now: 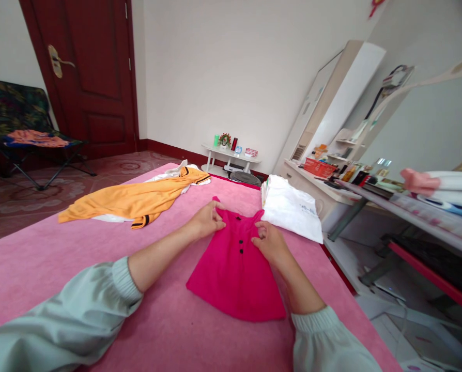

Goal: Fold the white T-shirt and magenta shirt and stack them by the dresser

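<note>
A small magenta dress (234, 274) with black buttons lies flat on the pink bed cover (60, 258), its neck end pointing away from me. My left hand (208, 221) pinches the dress's left shoulder, fingers closed on the cloth. My right hand (268, 242) pinches the right shoulder the same way. Both arms wear pale green sleeves.
An orange garment (138, 199) lies spread over white cloth at the bed's far left. Folded white clothes (291, 209) are stacked at the far right edge. A cluttered desk (343, 181) stands right of the bed. A folding chair (25, 134) and dark red door (95, 72) are behind.
</note>
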`<state>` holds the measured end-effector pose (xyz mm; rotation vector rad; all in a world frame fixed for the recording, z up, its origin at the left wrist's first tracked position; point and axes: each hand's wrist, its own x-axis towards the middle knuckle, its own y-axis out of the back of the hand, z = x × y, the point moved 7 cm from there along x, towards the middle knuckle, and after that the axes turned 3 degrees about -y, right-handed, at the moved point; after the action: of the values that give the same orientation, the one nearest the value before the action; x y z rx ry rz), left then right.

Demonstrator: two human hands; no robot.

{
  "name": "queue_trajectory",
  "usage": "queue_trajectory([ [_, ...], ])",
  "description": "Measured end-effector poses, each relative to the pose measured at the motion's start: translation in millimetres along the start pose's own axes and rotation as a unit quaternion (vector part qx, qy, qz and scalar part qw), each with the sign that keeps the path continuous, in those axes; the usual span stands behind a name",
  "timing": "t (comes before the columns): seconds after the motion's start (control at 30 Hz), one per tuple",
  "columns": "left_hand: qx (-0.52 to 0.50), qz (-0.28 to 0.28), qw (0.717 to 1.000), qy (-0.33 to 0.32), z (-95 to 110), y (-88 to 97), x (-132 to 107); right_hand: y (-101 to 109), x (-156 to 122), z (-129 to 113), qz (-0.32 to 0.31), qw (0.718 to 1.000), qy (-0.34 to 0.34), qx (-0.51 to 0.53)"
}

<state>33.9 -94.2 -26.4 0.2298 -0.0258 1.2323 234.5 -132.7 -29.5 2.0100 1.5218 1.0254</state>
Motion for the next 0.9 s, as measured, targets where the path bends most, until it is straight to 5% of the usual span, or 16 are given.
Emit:
queue_trajectory([
  [0.07,-0.034,-0.017,0.999,-0.024,3,-17.8,-3,-8,-5,-12,-0.016,1.0,0.002,0.017],
  [0.17,-0.097,-0.067,0.993,0.03,1,-41.2,-13,-14,-11,-23,-0.028,1.0,-0.009,0.012],
  [0.37,-0.173,-0.108,0.973,0.11,-1,-50.5,-26,-17,-11,-19,-0.037,0.999,-0.02,0.003],
  [0.6,-0.187,-0.035,0.98,0.059,-8,-46.8,-16,-29,-7,6,-0.03,0.98,-0.031,0.196],
  [0.9,-0.193,-0.03,0.98,0.03,-23,-62.7,-12,-32,-4,13,0.0,0.979,-0.057,0.197],
])
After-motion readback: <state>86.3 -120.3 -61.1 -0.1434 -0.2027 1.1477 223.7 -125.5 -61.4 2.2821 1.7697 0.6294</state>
